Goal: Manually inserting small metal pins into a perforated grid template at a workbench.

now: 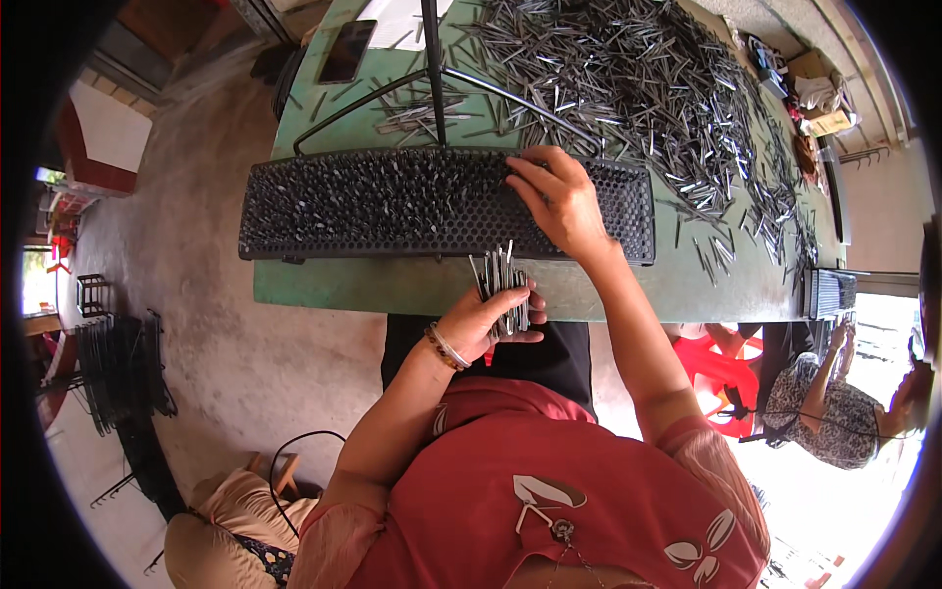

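Observation:
A bundle of thin dark metal strips stands upright in my left hand, thumb across it, just in front of a long black perforated rack. Many similar strips stick up from the rack's holes on the left and middle; bare holes show toward the right end. My right hand is over the right part of the rack, fingers bent down and close together near its far edge. Whatever lies between those fingertips is too small to make out.
A large heap of loose metal strips covers the far right of the green table. A black metal stand rises behind the rack. A dark phone lies far left. Another person works at the right beside a second rack.

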### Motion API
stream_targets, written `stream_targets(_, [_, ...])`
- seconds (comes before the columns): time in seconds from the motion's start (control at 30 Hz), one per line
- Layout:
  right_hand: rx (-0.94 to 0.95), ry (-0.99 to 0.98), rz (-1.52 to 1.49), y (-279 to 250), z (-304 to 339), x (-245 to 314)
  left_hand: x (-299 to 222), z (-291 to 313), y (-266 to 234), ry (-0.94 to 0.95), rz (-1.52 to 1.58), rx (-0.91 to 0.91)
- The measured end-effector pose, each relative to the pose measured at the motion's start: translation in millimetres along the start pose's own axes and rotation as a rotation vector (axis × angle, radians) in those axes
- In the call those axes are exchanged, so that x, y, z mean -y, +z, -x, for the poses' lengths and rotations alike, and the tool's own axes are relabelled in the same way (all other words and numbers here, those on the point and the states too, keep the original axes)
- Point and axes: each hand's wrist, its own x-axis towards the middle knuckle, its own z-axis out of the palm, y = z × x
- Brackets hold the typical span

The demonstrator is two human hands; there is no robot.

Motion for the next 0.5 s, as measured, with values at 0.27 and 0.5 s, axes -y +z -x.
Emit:
stream_targets(0.27, [0.475,0.688,-0.748,-29.9,27.0,24.5,-4.4,0.1,7.1,0.128,-0.202,-0.011])
stream_targets(0.5, [0.034,0.677,-0.54,-32.3,13.9,17.0,1.5,-13.3,-4.4,0.087,-0.186,-0.018])
